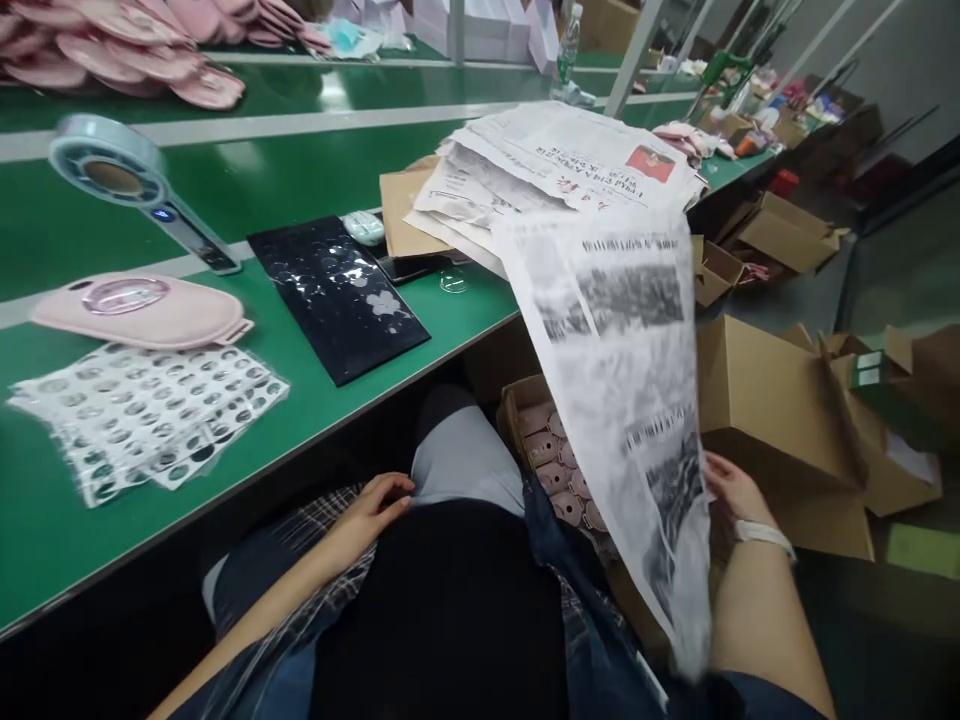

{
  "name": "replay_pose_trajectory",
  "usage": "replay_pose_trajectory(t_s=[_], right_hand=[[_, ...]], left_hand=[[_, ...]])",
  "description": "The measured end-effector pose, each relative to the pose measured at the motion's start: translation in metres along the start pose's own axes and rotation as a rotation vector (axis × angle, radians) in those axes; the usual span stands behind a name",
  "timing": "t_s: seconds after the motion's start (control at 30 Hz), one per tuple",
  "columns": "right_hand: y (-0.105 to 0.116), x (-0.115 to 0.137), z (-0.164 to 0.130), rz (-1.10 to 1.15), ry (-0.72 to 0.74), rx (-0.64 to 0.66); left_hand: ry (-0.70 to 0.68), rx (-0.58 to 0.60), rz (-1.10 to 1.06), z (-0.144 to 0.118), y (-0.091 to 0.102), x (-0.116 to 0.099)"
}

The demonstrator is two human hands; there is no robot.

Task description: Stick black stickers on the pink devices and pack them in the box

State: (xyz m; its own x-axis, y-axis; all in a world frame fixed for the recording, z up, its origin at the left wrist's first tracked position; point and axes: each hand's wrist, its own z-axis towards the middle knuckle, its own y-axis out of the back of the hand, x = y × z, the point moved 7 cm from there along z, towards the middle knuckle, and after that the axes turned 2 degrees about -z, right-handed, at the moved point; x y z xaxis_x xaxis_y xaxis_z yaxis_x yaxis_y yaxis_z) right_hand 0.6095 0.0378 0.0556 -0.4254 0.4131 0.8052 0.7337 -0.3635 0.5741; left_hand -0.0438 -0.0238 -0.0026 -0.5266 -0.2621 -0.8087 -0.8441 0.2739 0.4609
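Observation:
My left hand rests on my lap beside the grey-clad thigh, with its fingers loosely stretched and nothing in it. At the right edge of a hanging newspaper sheet, my right hand has its fingers closed on the paper; some fingertips are hidden. The sheet drapes from a newspaper stack over the table edge, and its lower tip hangs near my right forearm. Below it stands a carton of pink pouch-like pieces, partly covered by the sheet.
On the green table lie a black sheet, a pink padded piece with a clear oval on it, and sticker sheets. A handheld fan stands behind them. Open cardboard boxes crowd the floor at right.

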Motion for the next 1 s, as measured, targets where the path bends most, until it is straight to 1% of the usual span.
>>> replay_pose_trajectory(t_s=[0.07,0.17,0.23,0.33,0.4,0.5,0.6,0.7,0.77,0.87,0.93,1.0], right_hand=[[-0.010,-0.049,-0.009,-0.117,-0.108,0.030],[-0.014,-0.104,-0.013,-0.307,-0.235,0.072],[-0.013,-0.129,-0.010,-0.449,-0.295,0.089],[-0.017,-0.151,-0.005,-0.663,-0.349,0.075],[-0.026,-0.160,-0.005,-0.785,-0.374,0.055],[-0.045,-0.171,-0.013,-0.916,-0.419,0.049],[-0.064,-0.182,-0.029,-0.989,-0.476,0.074],[-0.077,-0.192,-0.045,-1.030,-0.521,0.092],[-0.082,-0.196,-0.052,-1.047,-0.538,0.082],[-0.082,-0.196,-0.056,-1.052,-0.550,0.045],[-0.079,-0.191,-0.055,-1.042,-0.556,-0.001],[-0.077,-0.178,-0.050,-1.028,-0.550,-0.079]], left_hand=[[0.004,0.026,0.018,0.002,-0.004,-0.007],[0.027,0.029,0.020,0.003,-0.006,-0.011],[0.043,0.020,0.022,0.003,-0.007,-0.010],[0.051,0.002,0.040,0.004,-0.008,-0.008],[0.043,-0.016,0.058,0.006,-0.008,-0.008],[0.039,-0.026,0.084,0.008,-0.009,-0.009],[0.039,-0.015,0.112,0.010,-0.011,-0.012],[0.014,-0.009,0.168,0.011,-0.011,-0.018],[-0.010,0.000,0.224,0.013,-0.012,-0.026],[-0.014,0.021,0.287,0.015,-0.013,-0.038],[0.000,0.033,0.298,0.017,-0.014,-0.044],[0.005,0.030,0.300,0.018,-0.014,-0.047]])
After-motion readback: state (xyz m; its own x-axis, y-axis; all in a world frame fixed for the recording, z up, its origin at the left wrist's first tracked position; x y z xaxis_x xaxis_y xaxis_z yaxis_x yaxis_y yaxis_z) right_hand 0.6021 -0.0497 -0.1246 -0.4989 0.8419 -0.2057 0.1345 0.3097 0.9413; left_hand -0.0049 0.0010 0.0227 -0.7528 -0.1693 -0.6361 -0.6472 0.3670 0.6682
